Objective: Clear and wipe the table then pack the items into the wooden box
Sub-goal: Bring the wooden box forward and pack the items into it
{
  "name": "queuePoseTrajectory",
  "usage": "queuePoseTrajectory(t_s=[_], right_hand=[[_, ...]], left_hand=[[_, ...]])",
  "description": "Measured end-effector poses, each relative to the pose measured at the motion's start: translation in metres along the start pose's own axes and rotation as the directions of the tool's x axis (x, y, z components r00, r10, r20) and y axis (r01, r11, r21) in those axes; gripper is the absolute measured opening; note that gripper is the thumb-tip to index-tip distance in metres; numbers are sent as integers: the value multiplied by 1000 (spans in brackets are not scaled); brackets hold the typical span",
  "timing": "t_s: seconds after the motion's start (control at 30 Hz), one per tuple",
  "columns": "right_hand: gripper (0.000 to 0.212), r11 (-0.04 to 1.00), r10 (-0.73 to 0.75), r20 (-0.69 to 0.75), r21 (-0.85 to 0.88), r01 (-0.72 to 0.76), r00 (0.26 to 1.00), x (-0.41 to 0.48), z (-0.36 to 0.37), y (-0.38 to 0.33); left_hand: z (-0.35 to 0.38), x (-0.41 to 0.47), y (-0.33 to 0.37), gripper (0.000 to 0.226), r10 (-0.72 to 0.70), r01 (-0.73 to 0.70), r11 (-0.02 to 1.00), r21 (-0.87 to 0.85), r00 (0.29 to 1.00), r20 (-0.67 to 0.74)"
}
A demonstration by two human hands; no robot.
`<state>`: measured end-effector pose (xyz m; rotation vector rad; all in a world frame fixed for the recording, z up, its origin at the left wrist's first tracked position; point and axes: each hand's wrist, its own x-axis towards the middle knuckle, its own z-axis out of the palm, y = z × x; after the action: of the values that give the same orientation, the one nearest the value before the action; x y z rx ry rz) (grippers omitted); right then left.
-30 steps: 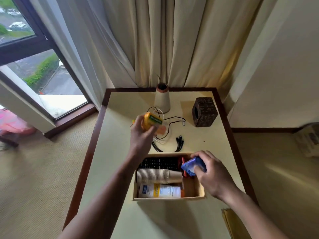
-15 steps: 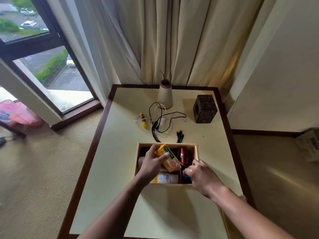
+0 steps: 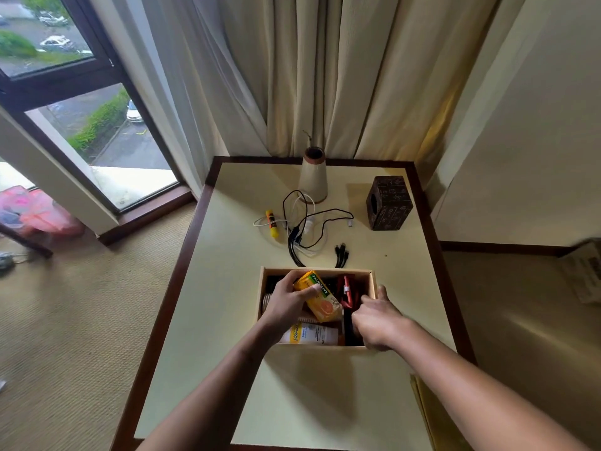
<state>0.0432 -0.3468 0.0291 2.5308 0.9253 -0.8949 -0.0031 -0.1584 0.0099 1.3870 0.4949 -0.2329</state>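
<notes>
The open wooden box (image 3: 317,270) sits at the middle of the cream table (image 3: 224,288). My left hand (image 3: 287,302) grips a yellow soap carton (image 3: 320,297) tilted over the box's left half. My right hand (image 3: 377,320) reaches into the box's right front corner, thumb along the right wall and fingers curled downward; what they hold is hidden. Inside lie a red cable (image 3: 348,291), a white tube (image 3: 309,335) and stacked paper cups (image 3: 267,301).
Beyond the box lie tangled black and white cables (image 3: 304,229), a yellow marker (image 3: 272,224) and a black multi-plug lead (image 3: 341,255). A cone vase (image 3: 313,177) and a dark tissue box (image 3: 388,203) stand at the back. A yellow cloth (image 3: 432,415) hangs at the table's right edge.
My left hand brought the soap carton from above the cables down into the box. My right hand lowered a blue item into the box's right side; the item is now out of sight.
</notes>
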Motion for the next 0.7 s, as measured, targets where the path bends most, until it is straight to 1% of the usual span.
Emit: queuePoseTrajectory(t_s=[0.03, 0.1, 0.13, 0.17, 0.2, 0.23, 0.27, 0.3, 0.33, 0.37, 0.47, 0.53, 0.6, 0.7], right_hand=[[23, 1000, -11, 23, -3, 11, 1000, 0, -2, 0], [28, 999, -18, 6, 40, 18, 1000, -2, -4, 2], [32, 993, -6, -39, 118, 11, 999, -4, -3, 5], [32, 973, 18, -118, 230, 10, 993, -6, 0, 9], [30, 942, 58, -242, 335, 27, 968, -8, 5, 13], [25, 912, 119, -395, 407, 57, 911, -8, 11, 18], [20, 884, 198, -520, 461, 78, 831, -8, 15, 21], [15, 853, 281, -590, 515, 85, 757, -5, 17, 23], [9, 828, 347, -616, 555, 77, 707, -1, 18, 24], [7, 819, 381, -603, 571, 47, 701, 5, 18, 23], [38, 844, 397, -509, 530, -85, 764, 20, 15, 19], [45, 832, 418, -485, 543, -109, 768, 24, 11, 22], [41, 803, 446, -459, 584, -117, 768, 25, 9, 27], [21, 758, 489, -412, 636, -142, 769, 24, 4, 37]], left_hand=[[0, 1, 1, 31, 0, 0, 1000, -7, 1000, 7], [0, 0, 3, 34, 14, -14, 1000, -8, 1000, 11], [-1, 0, 3, 35, 29, -29, 1000, 6, 1000, 10], [-1, -1, 3, 36, 53, -53, 998, 32, 999, 11], [0, -3, 3, 36, 80, -80, 995, 63, 997, 12], [0, -5, 3, 37, 109, -110, 990, 93, 994, 13], [1, -6, 3, 37, 138, -138, 984, 116, 990, 11], [3, -8, 2, 37, 165, -165, 977, 139, 986, 7], [5, -9, 1, 37, 194, -191, 967, 171, 981, 3], [7, -11, 0, 38, 226, -221, 952, 213, 974, 0], [15, -12, -2, 43, 279, -271, 904, 331, 960, 23], [19, -14, -3, 43, 260, -261, 883, 390, 964, 55], [23, -14, -1, 40, 246, -254, 843, 474, 966, 80], [32, -9, 2, 37, 254, -258, 754, 604, 963, 94]])
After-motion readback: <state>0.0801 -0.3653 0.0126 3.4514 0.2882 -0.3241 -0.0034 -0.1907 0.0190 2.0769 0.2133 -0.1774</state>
